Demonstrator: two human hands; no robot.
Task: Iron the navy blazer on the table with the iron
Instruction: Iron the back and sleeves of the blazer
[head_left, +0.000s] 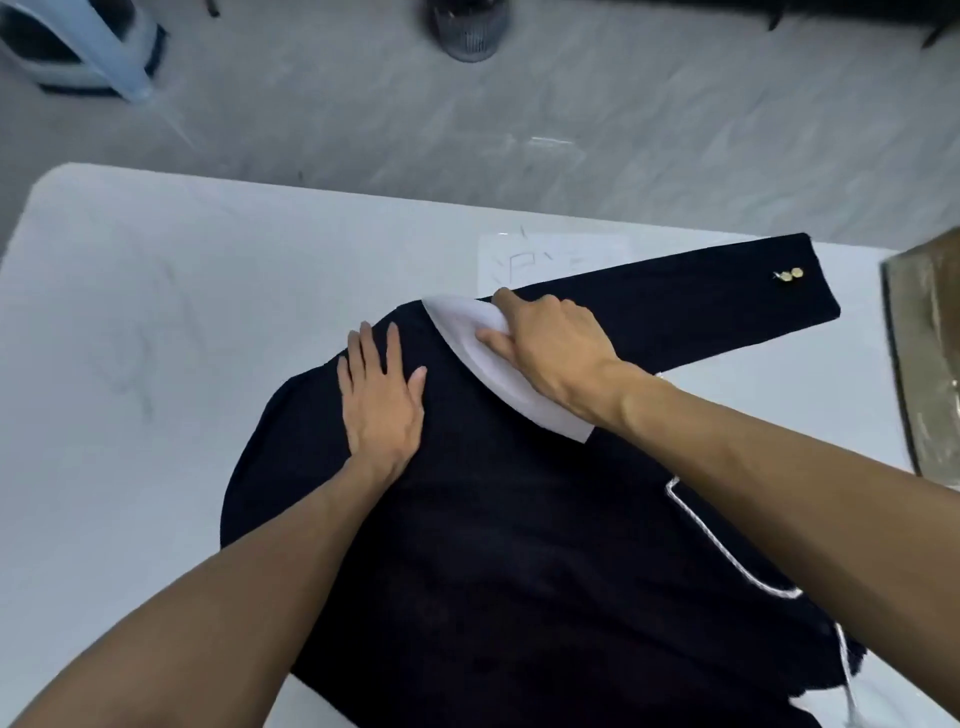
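Gripping iron (483, 358) with right hand (550, 343) on blazer (519, 519), left hand (382, 400) flat, box (924, 332) nearby

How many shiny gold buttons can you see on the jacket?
2. One gold button sits near the cuff of the outstretched sleeve; the other button is right beside it, on its left. More may be hidden under the fabric.

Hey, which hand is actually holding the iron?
The right hand: its fingers curl round the white iron, whereas the left hand lies flat, fingers straight, on the navy blazer.
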